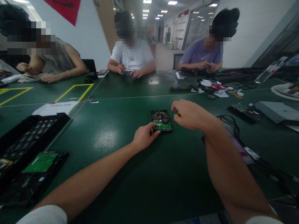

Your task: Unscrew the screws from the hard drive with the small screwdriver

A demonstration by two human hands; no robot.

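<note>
A hard disk drive point(159, 116) lies flat on the green tabletop, its green circuit board point(164, 126) facing up at the near end. My left hand point(145, 136) grips the drive's near left corner, fingers on top and thumb at the near edge. Just right of the drive, my right hand point(189, 114) is closed around a small screwdriver point(178, 114). Only a bit of its yellow handle shows, and its thin shaft slants down toward the drive's right edge. Whether the tip touches the drive I cannot tell.
On the left stand a black tray point(50, 119) and another circuit-board device point(40, 162). To the right lie black cables point(235, 130), another drive point(244, 112) and a grey metal box point(277, 112). A bottle point(271, 70) stands tilted farther back. Several people sit across the table.
</note>
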